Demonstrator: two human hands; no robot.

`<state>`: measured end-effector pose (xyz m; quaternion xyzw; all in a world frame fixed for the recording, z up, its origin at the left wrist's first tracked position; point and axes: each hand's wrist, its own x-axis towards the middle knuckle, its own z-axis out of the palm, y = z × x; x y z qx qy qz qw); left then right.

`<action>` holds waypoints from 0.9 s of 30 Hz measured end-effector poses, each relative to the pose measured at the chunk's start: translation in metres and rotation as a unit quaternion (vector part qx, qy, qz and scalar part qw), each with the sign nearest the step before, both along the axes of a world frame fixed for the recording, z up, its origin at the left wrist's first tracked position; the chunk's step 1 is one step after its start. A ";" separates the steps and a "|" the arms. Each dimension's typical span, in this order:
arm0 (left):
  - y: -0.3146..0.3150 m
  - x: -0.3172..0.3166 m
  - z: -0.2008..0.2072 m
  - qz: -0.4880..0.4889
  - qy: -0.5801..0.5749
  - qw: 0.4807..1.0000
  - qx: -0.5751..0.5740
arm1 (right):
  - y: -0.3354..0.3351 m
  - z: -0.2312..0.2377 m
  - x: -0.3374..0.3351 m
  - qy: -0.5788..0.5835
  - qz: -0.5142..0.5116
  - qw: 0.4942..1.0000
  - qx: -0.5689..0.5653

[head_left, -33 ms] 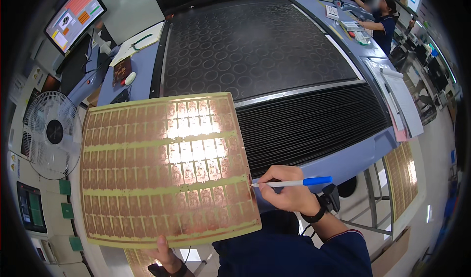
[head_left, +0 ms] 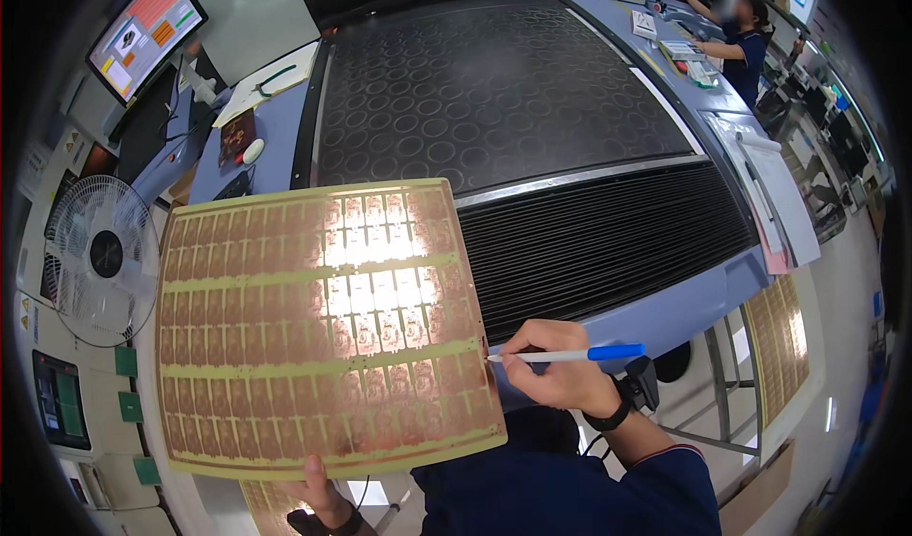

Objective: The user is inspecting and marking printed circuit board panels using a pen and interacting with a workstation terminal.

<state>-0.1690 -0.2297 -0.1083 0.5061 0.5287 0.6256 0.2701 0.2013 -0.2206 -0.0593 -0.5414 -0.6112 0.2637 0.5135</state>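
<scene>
A large copper-coloured circuit board panel point(head_left: 252, 332) with yellow-green borders is held tilted up in front of me, bright glare on its upper right. My left hand point(head_left: 321, 500) grips its lower edge, thumb on the front face; the other fingers are hidden behind it. In my right hand point(head_left: 562, 370) is a white pen point(head_left: 556, 356) with a blue end, pinched between thumb and fingers. The pen's tip is at the panel's right edge, a little below mid-height; whether it touches cannot be made out.
Behind the panel lies a black machine bed point(head_left: 513, 90) with a ribbed front section point(head_left: 608, 232). A fan point(head_left: 104, 251) and monitor point(head_left: 147, 33) stand left. Papers point(head_left: 774, 185) lie on the right ledge; another panel point(head_left: 781, 346) leans below. A co-worker point(head_left: 746, 52) is at far right.
</scene>
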 end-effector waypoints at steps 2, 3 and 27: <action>0.004 0.003 0.003 -0.008 -0.010 1.000 0.002 | 0.002 -0.001 0.004 -0.001 0.003 1.000 0.008; 0.004 0.004 0.002 -0.008 -0.013 1.000 0.002 | 0.002 -0.002 0.004 0.000 0.007 1.000 0.012; -0.203 -0.173 -0.086 0.182 -0.427 0.869 0.172 | -0.002 -0.033 0.020 0.202 -0.075 0.975 0.063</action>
